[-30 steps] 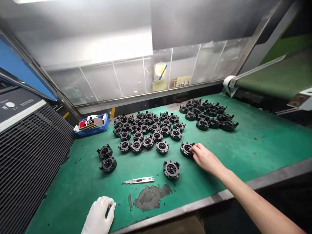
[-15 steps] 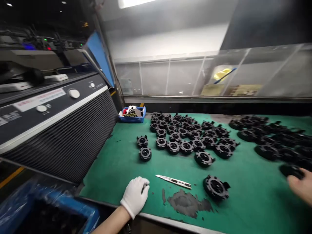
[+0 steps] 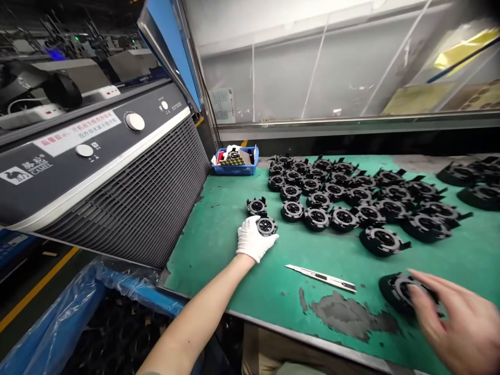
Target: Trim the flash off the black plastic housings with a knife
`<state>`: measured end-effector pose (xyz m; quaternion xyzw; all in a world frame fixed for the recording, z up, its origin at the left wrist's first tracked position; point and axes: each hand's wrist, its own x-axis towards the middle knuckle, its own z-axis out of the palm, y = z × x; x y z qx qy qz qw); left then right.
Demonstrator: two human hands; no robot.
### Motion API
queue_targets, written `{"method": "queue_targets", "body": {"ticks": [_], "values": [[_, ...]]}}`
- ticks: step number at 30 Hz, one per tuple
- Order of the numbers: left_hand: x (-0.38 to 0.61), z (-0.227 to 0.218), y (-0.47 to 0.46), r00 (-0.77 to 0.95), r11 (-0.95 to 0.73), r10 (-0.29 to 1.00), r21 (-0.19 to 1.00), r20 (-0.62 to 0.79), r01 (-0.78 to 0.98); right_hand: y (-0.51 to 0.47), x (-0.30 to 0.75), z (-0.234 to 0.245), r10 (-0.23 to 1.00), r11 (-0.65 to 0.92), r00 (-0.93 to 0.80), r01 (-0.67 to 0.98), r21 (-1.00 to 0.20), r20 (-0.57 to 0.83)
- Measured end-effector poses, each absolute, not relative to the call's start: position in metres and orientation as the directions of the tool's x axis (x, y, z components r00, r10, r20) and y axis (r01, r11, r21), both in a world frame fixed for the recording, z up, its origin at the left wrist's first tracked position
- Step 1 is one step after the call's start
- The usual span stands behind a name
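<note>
My left hand (image 3: 252,240), in a white glove, has its thumb and fingers curled round a black round housing (image 3: 267,226) with a ringed top. That housing stands on the green mat (image 3: 219,250), beside a similar housing (image 3: 257,206). At the front right, my bare right hand (image 3: 459,317) has thumb and fingers about another black round housing (image 3: 396,291), which has small tabs on its rim. Part of it is hidden by the fingers. Between my hands lies a white utility knife (image 3: 322,277), its blade pointing left.
Several rows of black housings (image 3: 344,219) fill the back right. A small blue tray (image 3: 234,169) stands at the back left. Left are a grey Camel-branded machine (image 3: 133,172) and a plastic-lined blue crate (image 3: 140,294) of dark parts. A transparent screen (image 3: 281,78) closes the back.
My left hand has gone from the mat's front edge forward to a housing. My right hand, earlier at a housing on the far right, is now at the front one. The view has shifted left.
</note>
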<state>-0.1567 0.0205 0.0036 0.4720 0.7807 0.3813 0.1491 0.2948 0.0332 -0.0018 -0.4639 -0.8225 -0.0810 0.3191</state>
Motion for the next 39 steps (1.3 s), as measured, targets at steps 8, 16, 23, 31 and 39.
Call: {"method": "queue_targets", "body": {"ticks": [8, 16, 23, 31, 39], "values": [[-0.15, 0.022, -0.05, -0.389, 0.169, 0.917, 0.8, 0.087, 0.575, 0.026, 0.208, -0.022, 0.686, 0.721, -0.596, 0.637, -0.274, 0.417], [-0.125, 0.031, -0.094, -0.338, 0.191, 0.941, 0.818, 0.004, 0.543, 0.025, 0.201, -0.024, 0.698, 0.714, -0.662, 0.609, -0.347, 0.274], [-0.11, 0.031, -0.105, -0.205, 0.138, 0.979, 0.774, -0.011, 0.618, 0.01, 0.202, -0.005, 0.719, 0.69, -0.647, 0.62, -0.373, 0.253], [-0.109, 0.015, -0.117, -0.082, 0.056, 0.997, 0.666, 0.008, 0.744, 0.01, 0.196, 0.004, 0.729, 0.669, -0.654, 0.621, -0.407, 0.2], [-0.092, 0.008, -0.086, 0.221, -0.23, 0.97, 0.663, 0.099, 0.713, -0.025, 0.231, 0.026, 0.797, 0.587, -0.567, 0.644, -0.491, 0.209]]}}
